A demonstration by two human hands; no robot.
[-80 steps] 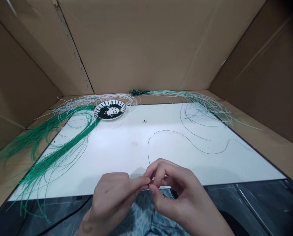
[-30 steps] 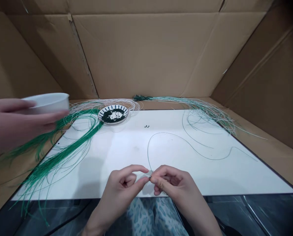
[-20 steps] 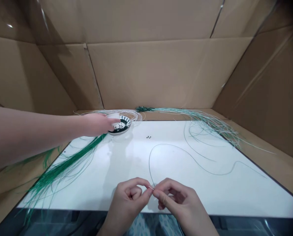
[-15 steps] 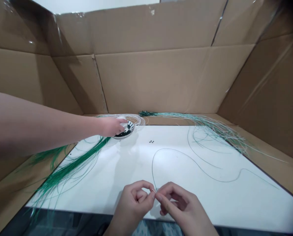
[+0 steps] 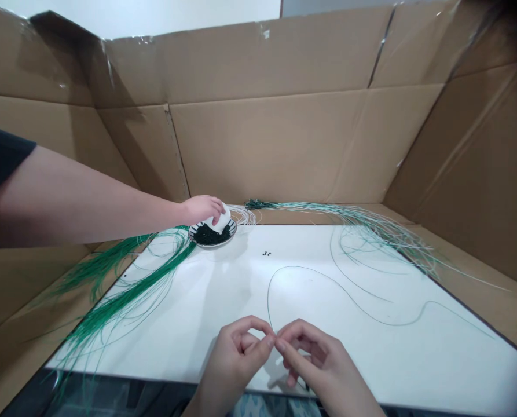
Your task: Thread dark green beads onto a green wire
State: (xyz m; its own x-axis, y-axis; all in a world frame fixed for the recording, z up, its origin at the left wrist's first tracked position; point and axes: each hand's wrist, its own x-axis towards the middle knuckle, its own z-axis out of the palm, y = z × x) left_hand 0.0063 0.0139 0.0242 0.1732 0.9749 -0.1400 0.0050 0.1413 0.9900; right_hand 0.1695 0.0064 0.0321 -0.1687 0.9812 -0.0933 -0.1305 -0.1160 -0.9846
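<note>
My left hand (image 5: 236,360) and my right hand (image 5: 321,362) meet low over the front of the white board (image 5: 171,324). Their fingertips pinch a thin dark wire (image 5: 301,270), which loops away across the board, and its held end is hidden between my fingers. A co-worker's bare arm (image 5: 80,200) in a dark sleeve reaches in from the left. That person's hand (image 5: 201,209) holds a white bowl (image 5: 220,219) at the rim of a patterned plate (image 5: 212,245) heaped with dark beads.
Several loose dark beads (image 5: 266,253) lie on the board. Bundles of green strands (image 5: 128,295) trail over its left edge, and pale-green strands (image 5: 371,230) arc along the back right. Cardboard walls (image 5: 267,150) surround the board on three sides. Patterned cloth (image 5: 275,405) shows below the front edge.
The co-worker's hand has carried the white bowl from the left to the plate. My view has tilted upward, so the board sits lower. My hands stay pinched together.
</note>
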